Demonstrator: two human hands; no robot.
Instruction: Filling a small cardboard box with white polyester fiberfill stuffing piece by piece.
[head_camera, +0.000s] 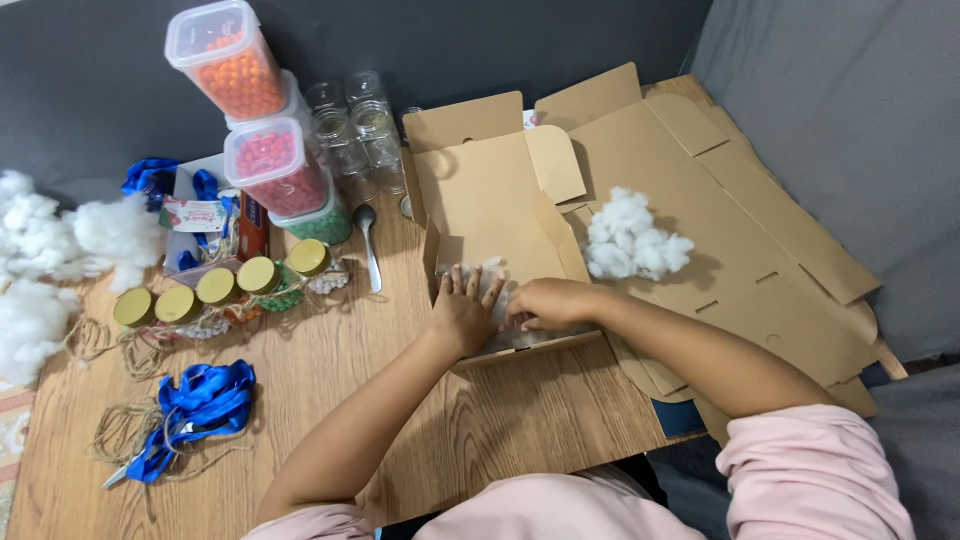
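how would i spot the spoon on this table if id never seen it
Start at the stack of bead-filled plastic tubs at the back of the wooden table. Just right of its base, beside the open cardboard box, lies the spoon, bowl away from the person. It is the only metal utensil there.

A wooden table crowded with craft supplies

The wood-grain table (330, 370) carries an open cardboard box (500, 215) near the middle and flat cardboard sheets (740, 220) to the right with a cotton tuft (632, 240) on them. Left of the box lie a spoon (368, 240), a row of gold-lidded jars (220, 290), stacked bead containers (262, 130), empty glass jars (355, 125), blue ribbon (200, 405), twine (120, 430) and cotton stuffing (50, 260).
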